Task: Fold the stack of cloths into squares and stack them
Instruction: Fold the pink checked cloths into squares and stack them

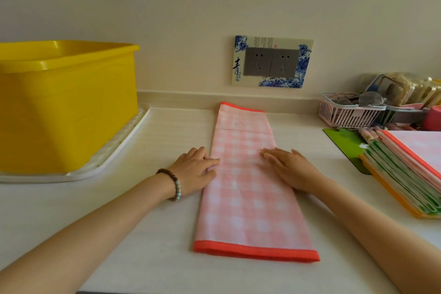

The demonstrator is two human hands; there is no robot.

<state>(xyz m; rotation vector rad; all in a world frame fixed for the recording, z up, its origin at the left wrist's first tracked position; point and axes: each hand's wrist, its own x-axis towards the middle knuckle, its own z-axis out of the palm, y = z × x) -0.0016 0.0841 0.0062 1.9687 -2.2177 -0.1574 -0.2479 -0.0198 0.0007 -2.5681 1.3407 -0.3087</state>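
L hand [194,172], R hand [290,169] on cloth [250,212]; wall plate [238,79] reads 青.

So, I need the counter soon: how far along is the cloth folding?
Early. The pink checked cloth is already a long strip; left hand at its edge, right hand flat on it. Squaring it is left, plus the stack of cloths at right.

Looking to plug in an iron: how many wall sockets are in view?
2. The left socket and the right socket sit side by side in one decorated wall plate, above the pink cloth. None seems hidden.
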